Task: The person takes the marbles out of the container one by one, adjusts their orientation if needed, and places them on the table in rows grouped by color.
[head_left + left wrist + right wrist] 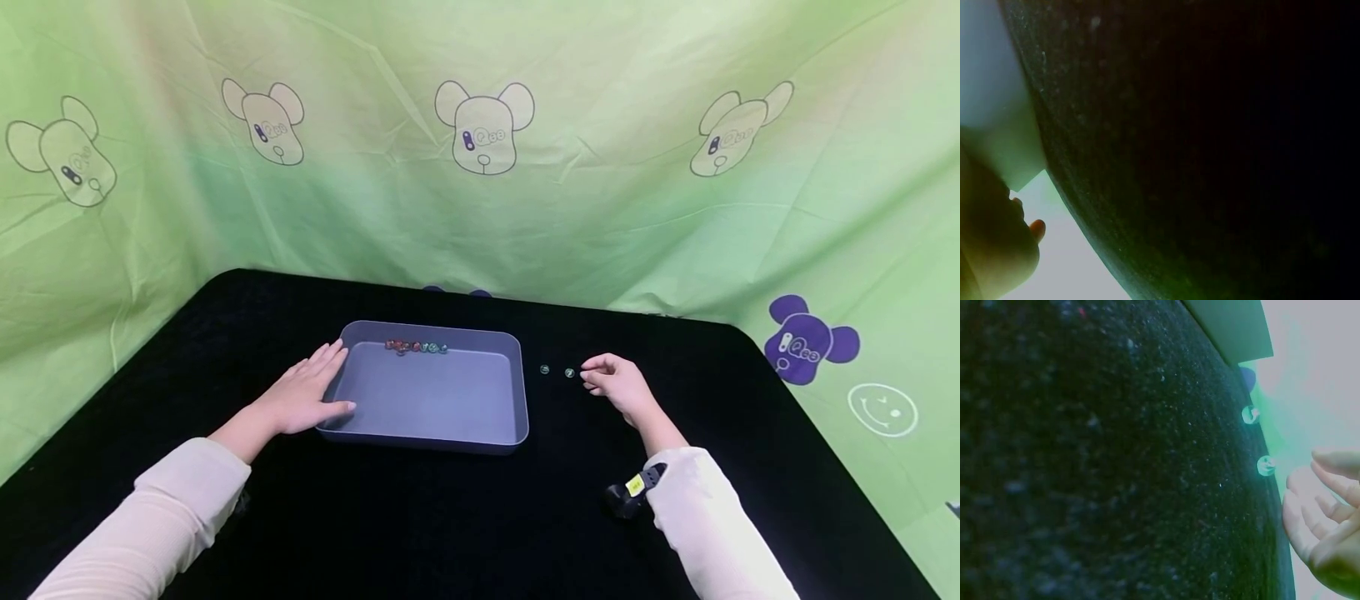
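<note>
My left hand (pixel 307 392) rests with spread, straight fingers on the left rim of a grey rectangular tray (pixel 427 417). Inside the tray, along its far wall, lies a row of small glass marbles: several reddish marbles (pixel 402 346) on the left and several green marbles (pixel 433 347) on the right. Two clear greenish marbles sit on the black cloth right of the tray, one nearer marble (pixel 569 373) and one farther marble (pixel 545 369). Just right of the nearer one is my right hand (pixel 617 385), its fingers loosely bent; the right wrist view shows a gap between them and that marble (pixel 1266 465).
A black cloth (pixel 420 525) covers the table, which has rounded far corners. Behind and beside it hangs a green curtain (pixel 585 208) printed with cartoon mouse heads. A black strap device (pixel 628 493) is on my right wrist.
</note>
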{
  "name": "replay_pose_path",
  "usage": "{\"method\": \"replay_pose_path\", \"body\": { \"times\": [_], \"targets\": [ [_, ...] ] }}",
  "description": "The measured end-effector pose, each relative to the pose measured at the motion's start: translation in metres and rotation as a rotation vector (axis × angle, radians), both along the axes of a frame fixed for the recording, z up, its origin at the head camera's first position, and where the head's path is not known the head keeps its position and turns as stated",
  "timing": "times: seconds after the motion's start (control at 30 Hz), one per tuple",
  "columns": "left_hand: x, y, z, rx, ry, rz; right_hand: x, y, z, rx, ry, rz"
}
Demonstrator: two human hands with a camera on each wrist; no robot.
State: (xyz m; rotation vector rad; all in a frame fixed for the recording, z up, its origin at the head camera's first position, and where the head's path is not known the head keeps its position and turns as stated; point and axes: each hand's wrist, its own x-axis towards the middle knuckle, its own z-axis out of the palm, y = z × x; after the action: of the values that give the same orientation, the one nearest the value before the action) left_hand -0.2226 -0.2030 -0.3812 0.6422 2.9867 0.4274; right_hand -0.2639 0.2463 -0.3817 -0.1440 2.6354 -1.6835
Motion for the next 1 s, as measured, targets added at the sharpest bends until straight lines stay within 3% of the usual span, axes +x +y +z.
{"method": "replay_pose_path", "body": {
  "times": [1.0],
  "targets": [
    [0.001, 0.000, 0.002, -0.009, -0.007, 0.003, 0.025, -0.049, 0.013, -0.186, 0.011, 0.155]
  ]
}}
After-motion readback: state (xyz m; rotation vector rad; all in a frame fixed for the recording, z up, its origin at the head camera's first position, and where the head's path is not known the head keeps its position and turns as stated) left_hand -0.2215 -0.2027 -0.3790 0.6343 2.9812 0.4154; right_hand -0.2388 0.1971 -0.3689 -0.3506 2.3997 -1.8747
